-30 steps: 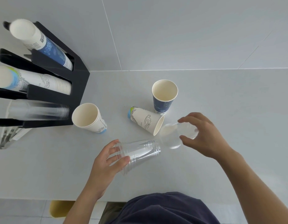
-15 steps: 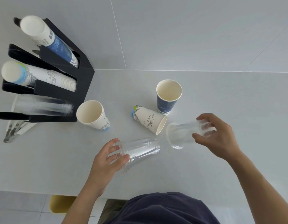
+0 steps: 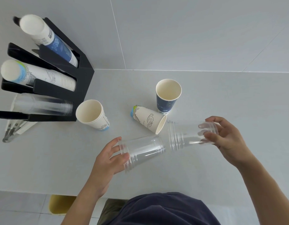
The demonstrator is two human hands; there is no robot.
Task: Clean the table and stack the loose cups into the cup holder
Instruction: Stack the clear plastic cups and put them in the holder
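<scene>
Gripping a ribbed clear plastic cup each, the left hand (image 3: pixel 106 161) and right hand (image 3: pixel 228 140) hold the left cup (image 3: pixel 140 151) and right cup (image 3: pixel 187 137) almost touching. Bare white table (image 3: pixel 238 103) lies beyond the right hand; paper cups (image 3: pixel 148 120) and the black cup holder (image 3: pixel 82 85) crowd beyond the left.

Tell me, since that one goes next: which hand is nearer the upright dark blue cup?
Right. The right hand sits just below-right of the dark blue cup; the left hand is farther, down to its left.
</scene>
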